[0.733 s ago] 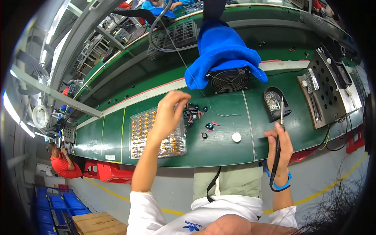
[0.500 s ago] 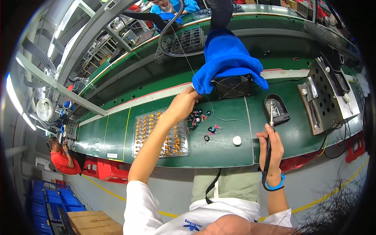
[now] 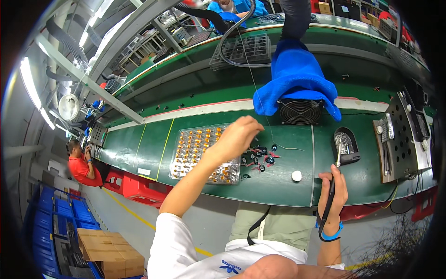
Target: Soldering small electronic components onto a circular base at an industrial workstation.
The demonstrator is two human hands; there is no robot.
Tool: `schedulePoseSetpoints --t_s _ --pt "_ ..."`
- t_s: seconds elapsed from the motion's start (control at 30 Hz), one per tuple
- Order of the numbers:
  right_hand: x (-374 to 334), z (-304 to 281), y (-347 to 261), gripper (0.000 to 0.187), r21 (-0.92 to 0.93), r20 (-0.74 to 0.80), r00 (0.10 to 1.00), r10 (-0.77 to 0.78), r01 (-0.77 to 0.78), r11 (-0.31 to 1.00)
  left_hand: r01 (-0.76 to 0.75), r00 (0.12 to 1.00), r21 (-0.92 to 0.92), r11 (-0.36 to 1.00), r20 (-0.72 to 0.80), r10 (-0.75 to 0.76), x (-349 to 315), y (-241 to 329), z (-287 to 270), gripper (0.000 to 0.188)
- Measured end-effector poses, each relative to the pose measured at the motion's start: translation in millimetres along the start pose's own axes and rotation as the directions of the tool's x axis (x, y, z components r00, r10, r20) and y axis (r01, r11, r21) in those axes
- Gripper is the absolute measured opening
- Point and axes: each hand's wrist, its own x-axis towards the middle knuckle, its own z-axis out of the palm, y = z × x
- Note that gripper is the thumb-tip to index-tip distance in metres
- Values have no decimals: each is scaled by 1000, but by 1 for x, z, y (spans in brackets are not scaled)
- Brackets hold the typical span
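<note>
My left hand [image 3: 239, 136] hovers over the bench between a clear tray [image 3: 203, 156] of small orange-and-metal parts and a loose pile of small dark round parts with red and black leads [image 3: 262, 156]. Its fingers are curled together; what lies between them, if anything, is hidden. In my right hand [image 3: 340, 187] is a soldering iron [image 3: 331, 197], held like a pen. The metal tip end points into a black holder [image 3: 354, 157] with silvery wire wool [image 3: 344, 142]. A thin solder wire [image 3: 278, 143] hangs down and runs along the bench beside the pile.
A black fan grille [image 3: 300, 112] under a blue cloth hood [image 3: 297, 79] stands at the bench's back. A small white round piece [image 3: 296, 176] lies on the green bench [image 3: 283, 190]. Right stands a perforated metal station [image 3: 397, 135]. Other people work at far left and across.
The whole view has shifted, so the bench things appear farther right and lower. My left hand's fingers have turned slightly, staying near the pile. The soldering iron tip remains at the wire wool.
</note>
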Motion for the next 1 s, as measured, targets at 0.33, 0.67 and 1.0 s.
schedulePoseSetpoints --t_s 0.33,0.67,1.0 --pt "-7 -4 6 37 -43 -26 1000 -16 15 999 349 932 104 931 -139 -334 6 -150 -39 23" --pt "-1 -4 2 33 -117 -36 988 -149 144 983 791 564 426 440 -228 -794 -7 -329 -57 57" --pt "8 -2 2 45 -172 -120 959 -255 233 957 409 909 532 741 -168 -381 -23 -348 -47 27"
